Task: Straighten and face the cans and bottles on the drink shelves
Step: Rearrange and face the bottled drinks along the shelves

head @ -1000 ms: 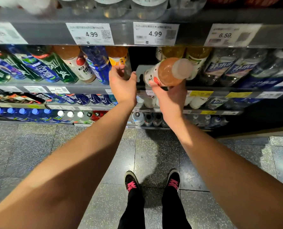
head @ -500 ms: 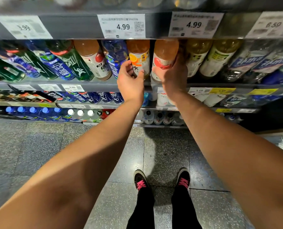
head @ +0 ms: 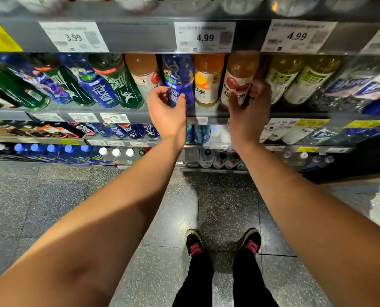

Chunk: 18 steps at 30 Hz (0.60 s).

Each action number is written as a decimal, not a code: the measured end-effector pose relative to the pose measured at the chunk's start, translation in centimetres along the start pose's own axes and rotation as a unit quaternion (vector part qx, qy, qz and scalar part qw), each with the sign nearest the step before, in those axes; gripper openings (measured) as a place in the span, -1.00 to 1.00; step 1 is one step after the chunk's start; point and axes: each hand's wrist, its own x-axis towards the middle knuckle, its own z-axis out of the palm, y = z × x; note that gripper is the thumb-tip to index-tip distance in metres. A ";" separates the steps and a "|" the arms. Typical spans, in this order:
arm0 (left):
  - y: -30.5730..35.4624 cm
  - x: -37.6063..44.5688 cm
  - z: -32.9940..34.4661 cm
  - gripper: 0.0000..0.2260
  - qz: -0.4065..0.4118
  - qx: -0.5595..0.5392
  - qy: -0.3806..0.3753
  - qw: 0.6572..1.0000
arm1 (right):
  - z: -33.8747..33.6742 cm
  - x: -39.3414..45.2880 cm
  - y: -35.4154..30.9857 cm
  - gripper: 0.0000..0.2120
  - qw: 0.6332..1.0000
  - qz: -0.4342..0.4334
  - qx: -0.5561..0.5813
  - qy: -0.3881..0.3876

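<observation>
Head view: my right hand [head: 248,111] grips the red-label bottle [head: 240,80] on the shelf [head: 127,114]; my left hand [head: 166,111] hovers, fingers loosely curled, holding nothing.

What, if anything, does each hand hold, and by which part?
Right hand grips the apple-label bottle around its lower body. Left hand holds nothing, fingers loosely curled before the blue bottle.

1. A white price tag [head: 73,37] at upper left of the frame, on the top shelf rail, reads "3.99".
2. A tag [head: 205,37] at upper centre on the same rail reads "4.99".
3. The next tag [head: 297,36] to its right also reads "4.99".
4. A small tag [head: 114,117] on the rail below, left of centre, reads "4.89".
5. A tag [head: 282,122] right of centre on that rail seems to read "5.59"; its print is blurred.
6. The bottle labels carry writing too blurred to read.
</observation>
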 end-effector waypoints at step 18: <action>-2.0 3.4 -5.3 -0.49 -0.069 0.032 -0.063 0.995 | 7.3 -4.9 -5.0 -0.38 0.985 0.042 0.044 -0.163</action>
